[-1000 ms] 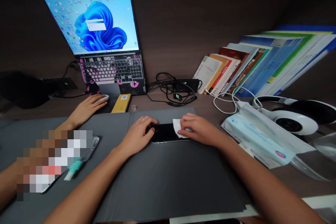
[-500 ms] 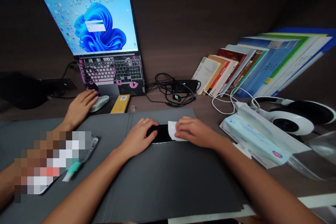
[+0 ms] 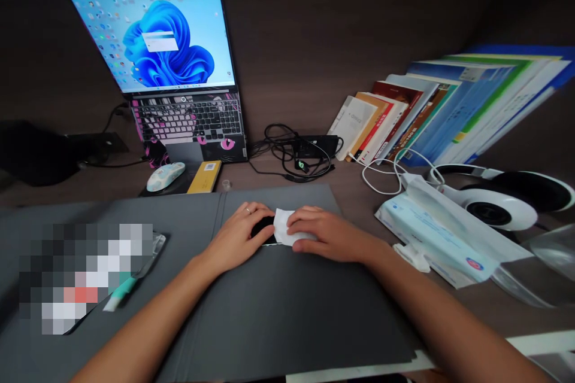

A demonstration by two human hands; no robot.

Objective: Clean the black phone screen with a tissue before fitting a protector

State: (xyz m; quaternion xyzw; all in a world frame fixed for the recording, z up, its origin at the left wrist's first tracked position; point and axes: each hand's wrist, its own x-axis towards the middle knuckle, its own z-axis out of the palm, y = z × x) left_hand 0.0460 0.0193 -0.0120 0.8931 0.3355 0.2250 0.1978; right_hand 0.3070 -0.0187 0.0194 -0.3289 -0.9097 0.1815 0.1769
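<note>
A black smartphone (image 3: 262, 229) lies flat on the grey desk mat, mostly covered by the hands and a cloth. At its left end my left hand (image 3: 239, 231) is closed round it, with the thumb on the near edge and the fingers over the far edge. A ring shows on one finger. My right hand (image 3: 330, 233) presses a white wipe (image 3: 283, 227) onto the phone's dark face, fingers bent over it. The wipe now reaches close to my left thumb and hides the right part of the phone.
An open laptop (image 3: 188, 122) stands at the back left, with a mouse (image 3: 166, 177) and a yellow box (image 3: 204, 177) before it. Black cables and an adapter (image 3: 315, 146) lie mid-back. Leaning books (image 3: 431, 108), white headphones (image 3: 494, 206) and a tissue pack (image 3: 440, 236) line the right.
My right hand has slid the wipe leftward along the phone. The other person's hand has left the mouse and gone out of view. My left hand stays on the phone.
</note>
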